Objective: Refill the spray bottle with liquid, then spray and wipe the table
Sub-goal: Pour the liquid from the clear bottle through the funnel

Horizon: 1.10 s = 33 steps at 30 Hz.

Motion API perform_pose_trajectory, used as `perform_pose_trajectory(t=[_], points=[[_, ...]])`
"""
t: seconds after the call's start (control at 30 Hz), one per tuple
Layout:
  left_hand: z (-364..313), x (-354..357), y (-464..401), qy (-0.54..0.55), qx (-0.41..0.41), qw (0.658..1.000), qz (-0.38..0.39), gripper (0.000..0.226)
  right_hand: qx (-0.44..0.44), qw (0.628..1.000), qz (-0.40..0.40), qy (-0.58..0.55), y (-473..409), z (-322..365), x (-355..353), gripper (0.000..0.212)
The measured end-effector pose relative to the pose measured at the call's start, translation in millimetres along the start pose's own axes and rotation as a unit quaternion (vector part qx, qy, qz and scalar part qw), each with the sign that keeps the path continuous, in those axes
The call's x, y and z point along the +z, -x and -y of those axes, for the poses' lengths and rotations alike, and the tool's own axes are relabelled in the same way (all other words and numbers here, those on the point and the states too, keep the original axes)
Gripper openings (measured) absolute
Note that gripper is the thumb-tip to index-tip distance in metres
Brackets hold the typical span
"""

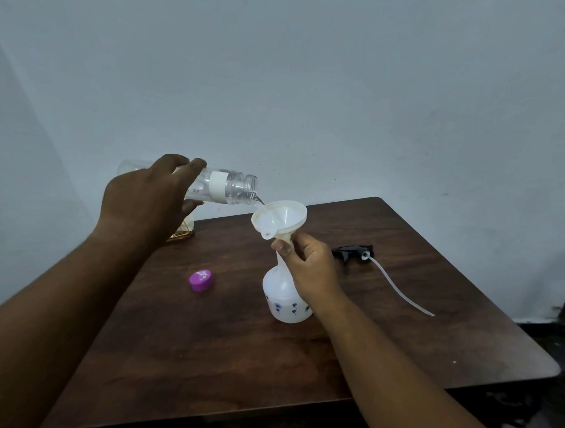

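Left of the funnel point(279, 218), the left hand point(146, 199) grips a tilted clear bottle point(229, 190), pouring in. Below the funnel, the right hand point(308, 264) clasps the white spray bottle's point(285, 297) neck on the desk point(215, 344).

The near half of the surface point(216, 360) lies bare, crossed only by the two forearms; at centre the spray bottle point(287, 297) with its funnel point(279, 218) stands upright, blocking the middle; the purple cap point(201, 280) lies at 9 o'clock of it, with open wood between; the trigger head point(353, 253) at 2 o'clock trails its tube point(402, 289) toward 4 o'clock, fencing the right side; the tilted clear bottle point(229, 188) overhangs the far left.
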<state>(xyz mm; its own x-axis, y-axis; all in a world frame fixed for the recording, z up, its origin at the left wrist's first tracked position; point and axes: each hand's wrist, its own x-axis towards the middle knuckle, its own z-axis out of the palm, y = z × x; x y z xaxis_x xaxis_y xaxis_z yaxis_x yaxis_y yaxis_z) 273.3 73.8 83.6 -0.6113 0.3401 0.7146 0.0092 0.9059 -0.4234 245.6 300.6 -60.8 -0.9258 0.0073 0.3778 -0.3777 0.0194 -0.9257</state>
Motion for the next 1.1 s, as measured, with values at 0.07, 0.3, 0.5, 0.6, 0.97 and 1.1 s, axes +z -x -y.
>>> perform_pose_trajectory(t=[0.07, 0.3, 0.5, 0.6, 0.97, 1.1], points=[[-0.2, -1.0, -1.4, -0.002, 0.000, 1.000, 0.000, 0.059, 0.002, 1.000, 0.000, 0.001, 0.2, 0.4, 0.0, 0.022], [0.2, -5.8, -6.7, -0.009, 0.008, 1.000, -0.007, 0.057, 0.006, 1.000, 0.000, 0.004, 0.0, 0.5, -0.5, 0.017], [1.2, -7.9, -8.4, -0.014, 0.014, 1.000, -0.013, 0.056, -0.003, 1.000, -0.004, -0.014, -0.6, -2.1, -0.2, 0.025], [1.3, -8.8, -9.1, -0.013, 0.019, 1.000, -0.012, 0.056, -0.001, 1.000, -0.002, -0.011, -0.7, -2.1, -0.4, 0.023], [0.7, -14.1, -14.2, -0.027, 0.028, 0.999, -0.033, 0.057, 0.002, 1.000, -0.001, 0.007, -0.5, -0.7, -0.1, 0.024], [-7.4, -12.3, -11.6, -0.025, 0.039, 0.998, -0.037, 0.058, -0.002, 1.000, -0.003, 0.008, 0.1, 0.1, -0.5, 0.022]])
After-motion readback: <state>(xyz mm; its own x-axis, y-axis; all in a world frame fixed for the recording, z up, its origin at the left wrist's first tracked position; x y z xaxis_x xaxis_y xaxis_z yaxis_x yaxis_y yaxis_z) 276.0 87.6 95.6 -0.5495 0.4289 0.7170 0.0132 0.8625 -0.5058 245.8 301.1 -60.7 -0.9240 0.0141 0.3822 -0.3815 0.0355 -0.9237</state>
